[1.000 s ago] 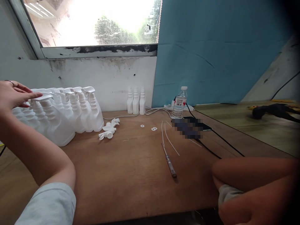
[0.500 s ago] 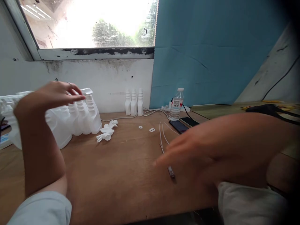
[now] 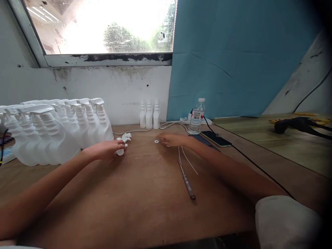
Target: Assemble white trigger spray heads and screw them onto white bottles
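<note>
At the small pile of white spray trigger heads (image 3: 126, 137), my left hand (image 3: 110, 148) has its fingers curled round one of them. The hand covers part of the pile. My right hand (image 3: 173, 139) is low over the table with its fingers stretched to the left, apart and holding nothing visible. Just beyond its fingertips lies a flat white ring washer (image 3: 156, 141). The edge of another white piece shows under this hand. Thin clear tubes (image 3: 190, 162) and a screwdriver-like tool with a brownish handle (image 3: 188, 186) lie nearer to me.
Rows of white spray bottles (image 3: 58, 138) with trigger heads stand at the left. Several small white bottles (image 3: 149, 116) stand by the wall. A water bottle (image 3: 196, 119), a phone (image 3: 216, 138) and a black cable (image 3: 255, 164) are on the right.
My left hand has come down from above the spray bottles to the trigger heads. My right hand has moved forward and left from near the tool to the washers.
</note>
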Action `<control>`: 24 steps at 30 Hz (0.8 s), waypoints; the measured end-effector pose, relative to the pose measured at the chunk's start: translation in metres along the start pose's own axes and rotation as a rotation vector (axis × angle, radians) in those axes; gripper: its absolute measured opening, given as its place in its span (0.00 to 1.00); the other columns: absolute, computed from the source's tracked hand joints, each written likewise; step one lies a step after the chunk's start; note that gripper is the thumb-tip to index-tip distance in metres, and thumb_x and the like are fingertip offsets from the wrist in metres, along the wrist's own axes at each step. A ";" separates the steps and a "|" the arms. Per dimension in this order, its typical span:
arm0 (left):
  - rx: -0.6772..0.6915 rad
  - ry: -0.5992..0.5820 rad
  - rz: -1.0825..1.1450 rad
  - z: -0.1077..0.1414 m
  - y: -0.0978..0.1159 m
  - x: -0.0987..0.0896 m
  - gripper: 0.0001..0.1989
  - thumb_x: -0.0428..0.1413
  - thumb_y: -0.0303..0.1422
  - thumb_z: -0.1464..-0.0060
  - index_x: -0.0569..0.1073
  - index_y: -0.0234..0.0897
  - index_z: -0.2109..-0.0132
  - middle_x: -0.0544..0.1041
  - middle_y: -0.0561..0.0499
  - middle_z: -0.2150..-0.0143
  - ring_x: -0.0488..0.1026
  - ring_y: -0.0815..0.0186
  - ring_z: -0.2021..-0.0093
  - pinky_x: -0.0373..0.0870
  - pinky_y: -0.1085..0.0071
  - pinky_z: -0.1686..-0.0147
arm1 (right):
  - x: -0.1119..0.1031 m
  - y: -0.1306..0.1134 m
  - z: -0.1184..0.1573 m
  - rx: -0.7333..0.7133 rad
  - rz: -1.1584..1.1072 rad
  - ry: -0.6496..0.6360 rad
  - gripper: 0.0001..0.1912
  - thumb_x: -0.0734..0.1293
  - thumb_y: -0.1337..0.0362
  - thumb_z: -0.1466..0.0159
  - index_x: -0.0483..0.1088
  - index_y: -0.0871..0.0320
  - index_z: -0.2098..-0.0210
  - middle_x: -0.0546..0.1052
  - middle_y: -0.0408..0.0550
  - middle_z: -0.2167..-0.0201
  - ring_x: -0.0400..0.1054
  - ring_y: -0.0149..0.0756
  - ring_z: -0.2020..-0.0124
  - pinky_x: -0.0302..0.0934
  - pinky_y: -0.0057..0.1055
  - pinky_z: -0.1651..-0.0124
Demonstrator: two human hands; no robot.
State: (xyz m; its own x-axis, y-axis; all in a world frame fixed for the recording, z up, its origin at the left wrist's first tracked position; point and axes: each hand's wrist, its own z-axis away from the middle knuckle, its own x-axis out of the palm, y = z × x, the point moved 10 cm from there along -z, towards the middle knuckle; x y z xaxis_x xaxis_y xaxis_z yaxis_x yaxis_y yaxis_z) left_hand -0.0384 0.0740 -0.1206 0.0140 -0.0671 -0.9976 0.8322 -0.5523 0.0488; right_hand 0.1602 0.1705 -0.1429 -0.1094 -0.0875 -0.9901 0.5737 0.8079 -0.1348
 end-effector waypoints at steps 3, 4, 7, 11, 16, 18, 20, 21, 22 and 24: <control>0.079 0.007 0.051 -0.009 0.012 0.004 0.17 0.52 0.29 0.45 0.73 0.43 0.48 0.70 0.50 0.44 0.70 0.60 0.50 0.66 0.69 0.52 | 0.012 -0.003 -0.007 -0.065 0.016 0.068 0.24 0.61 0.73 0.38 0.64 0.64 0.41 0.67 0.61 0.43 0.61 0.45 0.42 0.54 0.40 0.40; 0.104 0.024 0.093 -0.012 0.019 0.006 0.16 0.53 0.31 0.44 0.73 0.42 0.48 0.70 0.48 0.44 0.70 0.59 0.49 0.66 0.68 0.51 | 0.016 -0.004 -0.007 -0.079 0.022 0.084 0.22 0.60 0.74 0.37 0.66 0.63 0.43 0.69 0.61 0.44 0.62 0.45 0.43 0.55 0.41 0.40; 0.192 0.097 0.303 -0.019 0.045 0.010 0.17 0.55 0.36 0.43 0.71 0.40 0.47 0.70 0.46 0.44 0.69 0.60 0.48 0.66 0.66 0.48 | 0.021 -0.014 -0.006 -0.104 0.041 0.137 0.17 0.59 0.74 0.36 0.72 0.64 0.51 0.73 0.60 0.51 0.65 0.45 0.48 0.56 0.42 0.43; 0.238 0.172 0.690 -0.023 0.070 0.022 0.17 0.55 0.40 0.43 0.71 0.37 0.49 0.71 0.44 0.45 0.69 0.61 0.47 0.67 0.66 0.47 | 0.022 -0.039 -0.001 -0.133 0.052 0.225 0.14 0.58 0.71 0.33 0.73 0.65 0.55 0.74 0.59 0.57 0.66 0.43 0.53 0.57 0.40 0.47; 0.005 0.237 1.074 -0.030 0.048 0.046 0.22 0.60 0.41 0.48 0.71 0.36 0.48 0.73 0.45 0.47 0.70 0.58 0.48 0.66 0.63 0.47 | 0.026 -0.059 0.001 -0.129 0.034 0.347 0.12 0.58 0.71 0.33 0.72 0.64 0.56 0.73 0.56 0.58 0.63 0.41 0.55 0.57 0.38 0.49; -0.092 0.251 1.213 -0.032 0.034 0.056 0.24 0.61 0.43 0.49 0.71 0.34 0.49 0.75 0.44 0.50 0.71 0.57 0.50 0.66 0.64 0.50 | 0.027 -0.059 0.001 -0.123 0.021 0.381 0.11 0.59 0.72 0.33 0.72 0.62 0.56 0.73 0.55 0.59 0.63 0.40 0.55 0.57 0.37 0.50; -0.126 0.247 1.305 -0.035 0.028 0.062 0.25 0.61 0.43 0.50 0.71 0.33 0.49 0.76 0.44 0.52 0.71 0.57 0.51 0.66 0.66 0.52 | 0.027 -0.057 0.001 -0.125 0.008 0.401 0.10 0.60 0.72 0.34 0.72 0.62 0.57 0.73 0.54 0.59 0.63 0.39 0.56 0.57 0.37 0.50; -0.129 0.244 1.326 -0.035 0.028 0.063 0.24 0.62 0.43 0.50 0.71 0.33 0.50 0.76 0.45 0.52 0.71 0.58 0.52 0.65 0.67 0.52 | 0.027 -0.057 0.002 -0.126 0.003 0.409 0.09 0.61 0.72 0.34 0.72 0.62 0.58 0.73 0.53 0.59 0.63 0.39 0.56 0.57 0.36 0.50; -0.127 0.236 1.329 -0.036 0.028 0.063 0.24 0.62 0.43 0.50 0.71 0.34 0.50 0.76 0.45 0.52 0.71 0.59 0.52 0.65 0.67 0.53 | 0.027 -0.056 0.002 -0.127 -0.001 0.415 0.09 0.61 0.72 0.34 0.72 0.62 0.58 0.73 0.53 0.59 0.63 0.39 0.56 0.57 0.36 0.50; -0.122 0.221 1.309 -0.036 0.031 0.063 0.24 0.62 0.43 0.50 0.71 0.34 0.50 0.76 0.47 0.53 0.70 0.60 0.52 0.65 0.69 0.54 | 0.026 -0.055 0.002 -0.131 -0.007 0.424 0.09 0.61 0.72 0.34 0.72 0.62 0.59 0.73 0.53 0.60 0.62 0.39 0.56 0.57 0.36 0.51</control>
State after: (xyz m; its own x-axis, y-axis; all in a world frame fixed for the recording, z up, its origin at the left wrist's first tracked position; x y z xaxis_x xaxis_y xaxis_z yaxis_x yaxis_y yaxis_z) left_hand 0.0080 0.0825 -0.1838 0.9154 -0.3458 -0.2060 0.1801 -0.1058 0.9779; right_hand 0.1278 0.1226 -0.1615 -0.4524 0.1315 -0.8821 0.4671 0.8775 -0.1087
